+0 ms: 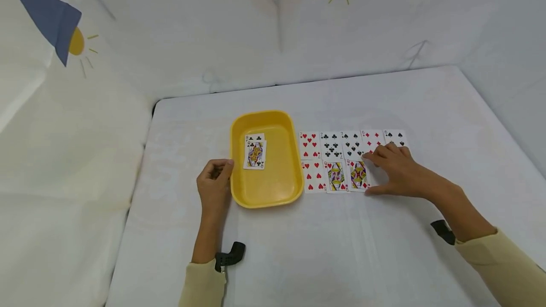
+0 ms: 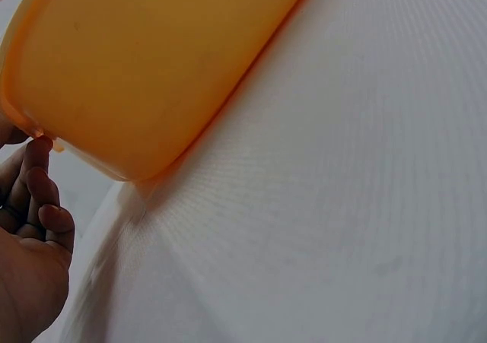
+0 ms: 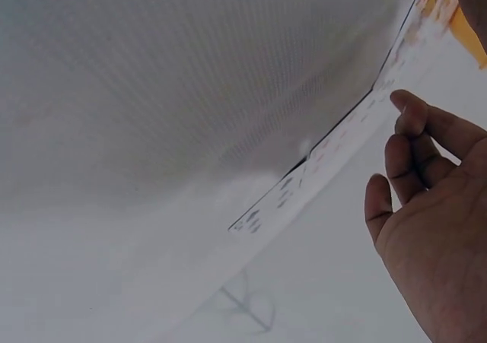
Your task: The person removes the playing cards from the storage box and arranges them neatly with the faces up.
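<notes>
My left hand [image 1: 213, 184] pinches the left rim of a yellow tray [image 1: 273, 195], its fingers curled at the edge in the left wrist view. In the tray lies a queen of clubs [image 1: 256, 154], overlapping another club card. On the right, my right hand [image 1: 398, 169] spreads its thumb and index finger over the table, with both tips right at the right edge of the queen of diamonds [image 1: 357, 174]. Its palm and the loosely bent other fingers show in the right wrist view. Left of that card lies the queen of hearts [image 1: 336, 176].
Several face-up number cards form the back row, among them a club card [image 1: 331, 146] and a diamond card [image 1: 372, 137]. A heart card [image 1: 313, 176] lies beside the tray. The white table [image 1: 315, 250] meets a pale fabric wall [image 1: 239, 37] at the back.
</notes>
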A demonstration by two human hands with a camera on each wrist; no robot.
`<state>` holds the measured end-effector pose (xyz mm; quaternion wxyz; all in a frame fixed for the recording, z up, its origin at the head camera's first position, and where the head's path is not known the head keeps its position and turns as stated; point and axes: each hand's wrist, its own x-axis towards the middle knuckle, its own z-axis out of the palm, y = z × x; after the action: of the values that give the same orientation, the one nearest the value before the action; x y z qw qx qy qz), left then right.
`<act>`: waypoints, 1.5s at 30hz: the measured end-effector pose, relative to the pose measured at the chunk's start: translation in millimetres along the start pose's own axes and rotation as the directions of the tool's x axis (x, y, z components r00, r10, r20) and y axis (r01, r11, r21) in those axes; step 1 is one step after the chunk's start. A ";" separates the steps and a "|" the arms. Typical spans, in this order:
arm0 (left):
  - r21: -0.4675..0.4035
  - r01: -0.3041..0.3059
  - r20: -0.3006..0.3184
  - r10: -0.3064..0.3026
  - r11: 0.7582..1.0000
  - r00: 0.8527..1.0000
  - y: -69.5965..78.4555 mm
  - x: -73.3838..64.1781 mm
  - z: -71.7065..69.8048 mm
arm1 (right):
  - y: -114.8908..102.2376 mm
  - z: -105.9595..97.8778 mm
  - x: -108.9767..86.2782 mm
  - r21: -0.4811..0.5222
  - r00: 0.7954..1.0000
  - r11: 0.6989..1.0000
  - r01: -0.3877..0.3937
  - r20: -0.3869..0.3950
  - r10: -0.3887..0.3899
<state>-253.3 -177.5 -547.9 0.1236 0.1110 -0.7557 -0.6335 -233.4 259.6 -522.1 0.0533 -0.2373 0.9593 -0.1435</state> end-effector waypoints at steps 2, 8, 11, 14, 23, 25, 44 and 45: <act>0.000 -0.004 0.001 0.004 1.000 1.000 -1.2 0.3 -0.1 | -1.2 -2.1 1.4 0.006 1.000 1.000 0.008 -0.021 -0.008; -0.012 -0.009 0.008 0.009 1.000 1.000 -1.2 0.0 -0.9 | -8.8 -5.8 11.4 0.014 0.993 0.998 0.054 -0.102 -0.052; -0.012 -0.001 0.016 0.002 1.000 1.000 0.5 -1.4 -1.2 | -17.2 -8.6 19.5 0.024 0.992 0.998 0.056 -0.111 -0.053; -0.009 0.004 0.017 -0.004 1.000 1.000 1.6 -2.7 -1.5 | -28.0 -12.2 30.1 0.038 0.993 0.998 0.060 -0.105 -0.055; -0.012 0.001 0.014 -0.001 1.000 1.000 -0.6 -2.8 2.8 | -55.3 -19.3 63.3 0.061 0.988 0.992 0.107 -0.115 -0.099; -0.015 0.003 0.015 -0.003 1.000 1.000 -1.0 -2.3 4.1 | -60.7 -20.7 69.6 0.065 0.986 0.991 0.118 -0.123 -0.110; 0.010 -0.030 0.007 0.030 1.000 1.000 0.5 -3.7 13.1 | -118.4 -11.4 128.1 0.007 0.971 0.973 0.230 -0.071 -0.229; 0.006 -0.033 0.008 0.032 0.999 0.999 0.8 -3.8 13.3 | -120.9 -10.2 130.3 0.000 0.971 0.973 0.231 -0.063 -0.231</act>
<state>-254.1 -163.8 -549.5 0.1307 0.0967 -0.7598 -0.6295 -296.8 98.5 -480.4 0.0071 -0.3425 0.9258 -0.1596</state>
